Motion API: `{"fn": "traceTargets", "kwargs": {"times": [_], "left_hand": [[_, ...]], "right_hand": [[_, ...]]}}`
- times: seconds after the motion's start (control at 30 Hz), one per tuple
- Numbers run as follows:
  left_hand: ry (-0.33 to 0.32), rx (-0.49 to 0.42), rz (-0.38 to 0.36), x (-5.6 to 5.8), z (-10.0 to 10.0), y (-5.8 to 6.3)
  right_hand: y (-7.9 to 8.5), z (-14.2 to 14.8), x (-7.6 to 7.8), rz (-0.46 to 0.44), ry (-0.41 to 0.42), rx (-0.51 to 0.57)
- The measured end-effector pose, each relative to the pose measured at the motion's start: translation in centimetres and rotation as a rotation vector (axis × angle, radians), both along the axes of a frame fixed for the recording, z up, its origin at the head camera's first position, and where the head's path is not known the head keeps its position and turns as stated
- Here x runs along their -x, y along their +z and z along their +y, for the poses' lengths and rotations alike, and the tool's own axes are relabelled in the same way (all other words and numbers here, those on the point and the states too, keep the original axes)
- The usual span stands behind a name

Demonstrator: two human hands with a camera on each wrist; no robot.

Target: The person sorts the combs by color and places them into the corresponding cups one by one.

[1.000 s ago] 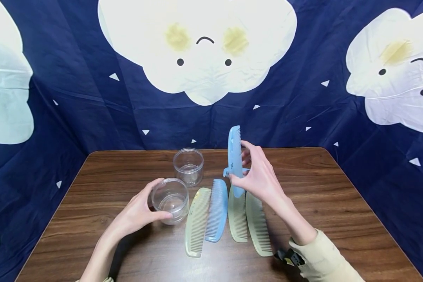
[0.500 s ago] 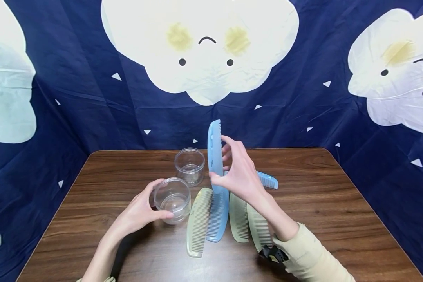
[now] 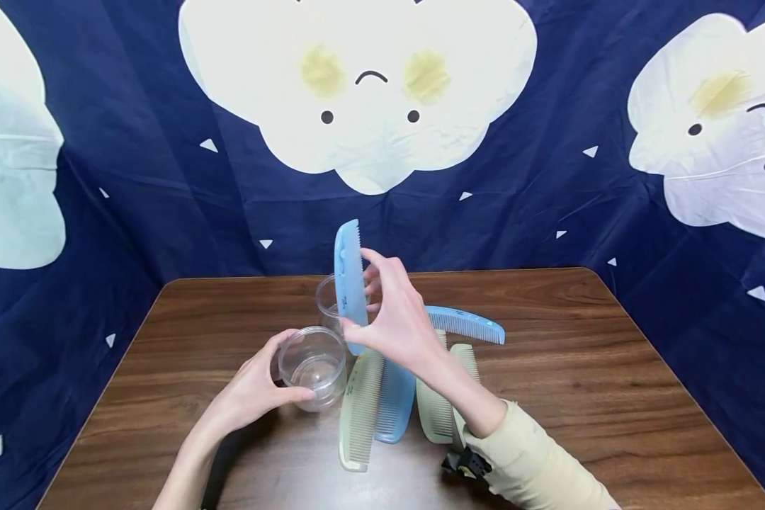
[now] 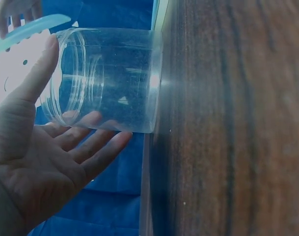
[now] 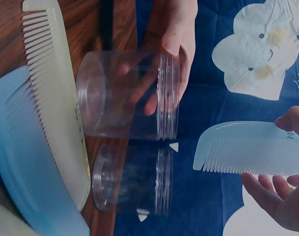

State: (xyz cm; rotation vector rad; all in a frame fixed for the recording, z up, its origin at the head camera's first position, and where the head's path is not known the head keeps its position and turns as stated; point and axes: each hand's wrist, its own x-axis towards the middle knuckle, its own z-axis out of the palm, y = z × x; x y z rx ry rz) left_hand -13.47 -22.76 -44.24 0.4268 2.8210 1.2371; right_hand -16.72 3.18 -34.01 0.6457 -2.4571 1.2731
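Observation:
My left hand point(image 3: 251, 389) holds a clear plastic jar point(image 3: 312, 372) round its side, thumb in front and fingers behind. The jar stands upright on the table, open at the top. My right hand point(image 3: 392, 319) pinches a light blue comb point(image 3: 349, 265) by its edges, thumb on one side and fingertips on the toothed side. This comb is held upright in the air, just right of the gripped jar's mouth and partly in front of a second clear jar point(image 3: 326, 292). In the right wrist view the held comb point(image 5: 247, 142) is apart from both jars.
On the table, a pale green comb point(image 3: 357, 425) and a blue comb point(image 3: 395, 407) lie right of the jar. Two more pale green combs point(image 3: 433, 407) are partly under my right forearm, and another blue comb point(image 3: 468, 324) lies crosswise behind them. A dark blue cloth point(image 3: 382, 234) hangs behind.
My right hand has moved left with the blue comb, from above the lying combs to beside the jars. The crosswise blue comb has come into view. My left hand stays on its jar.

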Motion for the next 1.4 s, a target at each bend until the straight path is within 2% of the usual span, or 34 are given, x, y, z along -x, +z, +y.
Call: {"fn": "traceTargets", "kwargs": {"times": [0.3, 0.63, 1.03, 1.4], "left_hand": [[0.018, -0.005, -0.023, -0.4, 0.1, -0.1], [0.013, -0.012, -0.029, -1.0, -0.1, -0.4], [-0.005, -0.04, -0.064, -0.5, -0.1, -0.2], [-0.012, -0.076, -0.091, 0.0, -0.2, 0.0]], "right_hand": [[-0.6, -2.3, -0.4, 0.005, 0.042, 0.017], [-1.8, -4.2, -1.0, -0.029, 0.114, 0.013], [-3.2, -4.8, -1.0, 0.061, 0.077, -0.172], [-4.2, -5.3, -1.0, 0.099, 0.072, -0.299]]}}
